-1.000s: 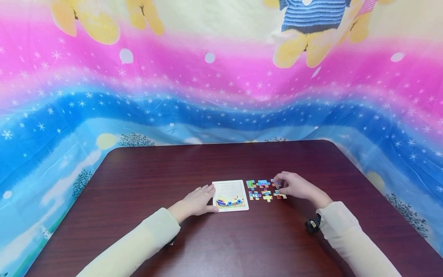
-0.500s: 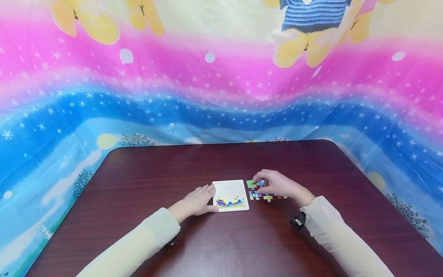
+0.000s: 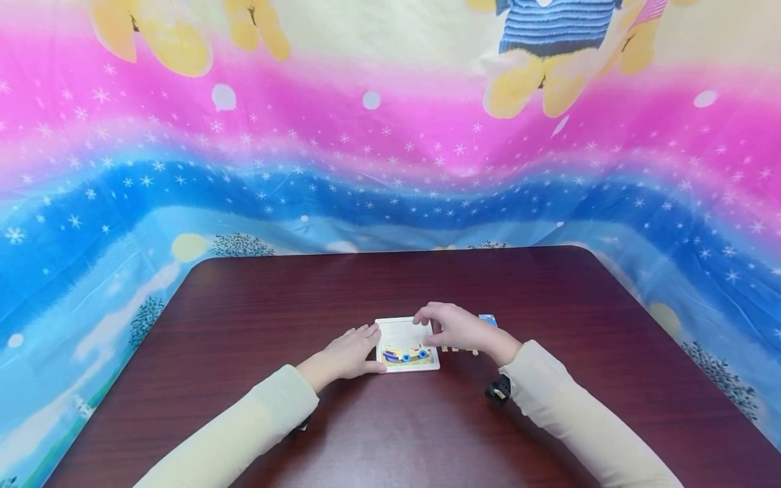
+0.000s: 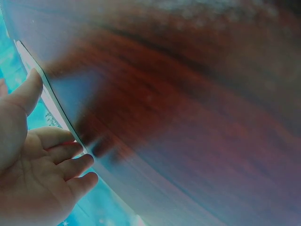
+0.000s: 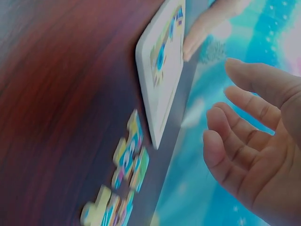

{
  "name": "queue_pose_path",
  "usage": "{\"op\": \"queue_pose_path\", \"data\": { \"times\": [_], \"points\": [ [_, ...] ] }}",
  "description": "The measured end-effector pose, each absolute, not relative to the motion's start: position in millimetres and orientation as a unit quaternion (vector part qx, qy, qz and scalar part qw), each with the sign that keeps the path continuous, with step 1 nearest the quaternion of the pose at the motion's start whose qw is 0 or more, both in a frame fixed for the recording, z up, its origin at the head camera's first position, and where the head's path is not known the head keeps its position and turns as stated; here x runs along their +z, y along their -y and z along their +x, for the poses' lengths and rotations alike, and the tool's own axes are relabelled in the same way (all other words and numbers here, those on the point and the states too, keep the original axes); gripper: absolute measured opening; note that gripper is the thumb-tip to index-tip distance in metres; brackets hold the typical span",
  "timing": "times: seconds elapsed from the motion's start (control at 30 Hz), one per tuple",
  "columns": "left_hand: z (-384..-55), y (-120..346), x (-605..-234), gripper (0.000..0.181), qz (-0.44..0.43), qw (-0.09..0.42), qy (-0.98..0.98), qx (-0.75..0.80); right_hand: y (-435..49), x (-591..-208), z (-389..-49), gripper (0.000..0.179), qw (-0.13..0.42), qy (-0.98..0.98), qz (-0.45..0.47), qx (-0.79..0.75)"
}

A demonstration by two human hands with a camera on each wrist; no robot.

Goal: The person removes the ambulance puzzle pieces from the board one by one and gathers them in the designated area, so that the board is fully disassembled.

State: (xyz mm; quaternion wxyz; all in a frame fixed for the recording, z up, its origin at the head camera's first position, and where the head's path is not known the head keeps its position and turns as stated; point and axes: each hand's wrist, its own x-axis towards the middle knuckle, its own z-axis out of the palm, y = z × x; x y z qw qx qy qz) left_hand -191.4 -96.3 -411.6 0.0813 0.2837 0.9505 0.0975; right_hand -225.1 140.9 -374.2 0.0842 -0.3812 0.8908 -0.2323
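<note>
A white square puzzle board [image 3: 399,332] with a cartoon vehicle along its lower part lies flat on the table. My left hand [image 3: 343,356] rests at the board's left edge, thumb spread from the fingers, which lie along the rim in the left wrist view. Over the board's upper right corner hovers my right hand [image 3: 460,330], its fingers loosely bent. Nothing shows between thumb and fingers in the right wrist view. Several colourful jigsaw pieces [image 5: 127,157] lie just right of the board. In the head view my right hand hides most of them; one blue piece [image 3: 487,318] shows beyond it.
The dark red-brown wooden table [image 3: 305,291] has rounded far corners. Behind and beside it hangs a pink and blue patterned cloth [image 3: 390,149]. A black wrist device [image 3: 498,390] sits at the right sleeve's cuff.
My right hand has moved left, from the far end of the jigsaw pieces across them to the board's right edge. The left hand and board have stayed put.
</note>
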Motion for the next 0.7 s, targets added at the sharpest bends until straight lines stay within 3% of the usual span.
{"op": "queue_pose_path", "data": {
  "times": [0.7],
  "points": [
    [-191,97,-411,0.072,0.291,0.078,-0.948,0.098,-92,-391,-219,0.041,0.107,-0.884,-0.405,-0.207]
  ]
}}
